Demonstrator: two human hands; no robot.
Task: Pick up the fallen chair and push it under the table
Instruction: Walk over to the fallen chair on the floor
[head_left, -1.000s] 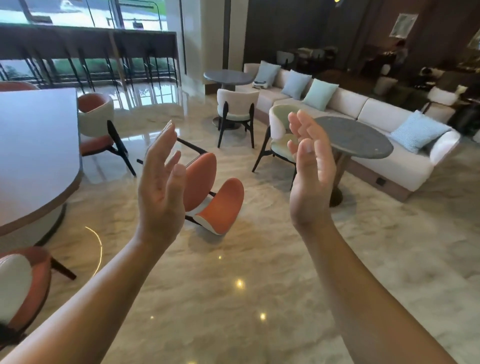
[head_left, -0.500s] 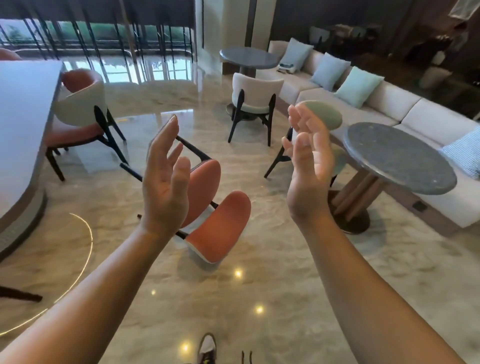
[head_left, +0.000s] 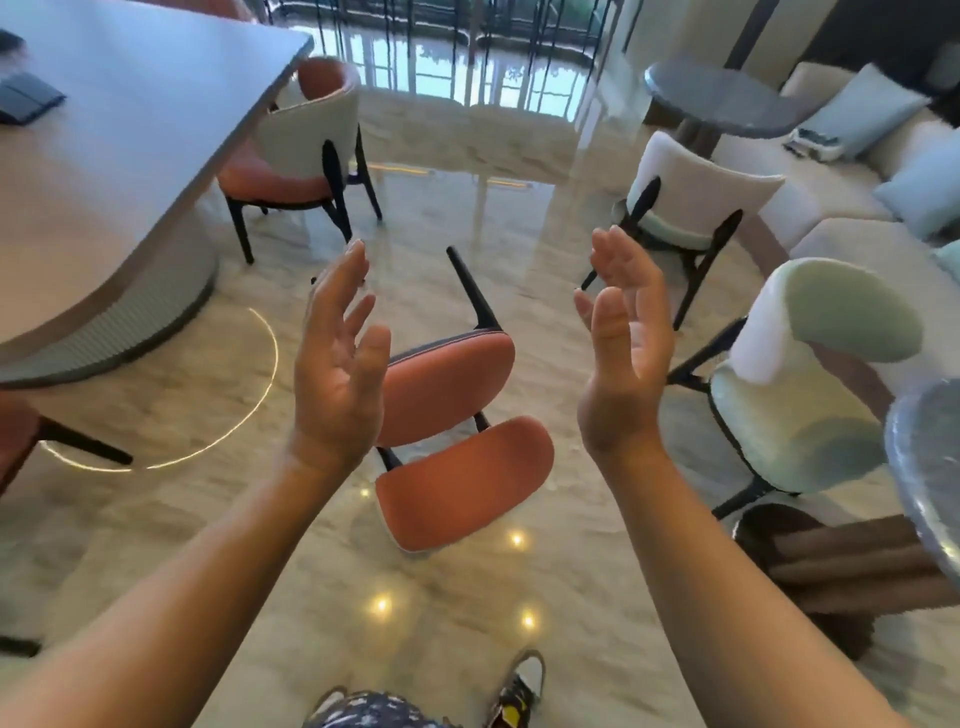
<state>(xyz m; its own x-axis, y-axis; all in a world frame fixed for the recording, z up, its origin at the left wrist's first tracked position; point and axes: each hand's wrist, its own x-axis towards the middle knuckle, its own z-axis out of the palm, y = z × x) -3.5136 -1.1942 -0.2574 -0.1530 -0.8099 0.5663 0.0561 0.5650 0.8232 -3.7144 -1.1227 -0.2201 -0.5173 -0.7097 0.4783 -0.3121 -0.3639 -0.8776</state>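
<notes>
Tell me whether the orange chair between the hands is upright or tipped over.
Tipped over. The orange chair lies on the floor, one dark leg pointing up, untouched.

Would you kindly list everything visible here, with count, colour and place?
fallen chair: 1, orange, lying on the floor, centre
big table: 1, pale, left
upright chair: 1, orange and white, at the big table
pale chairs: 2, white and green, right
round tables: 2, grey, far right and right edge
sofa: 1, white, right, with blue cushions
floor: marble, glossy
shoe: 1, bottom
left hand: open, empty
right hand: open, empty
</notes>
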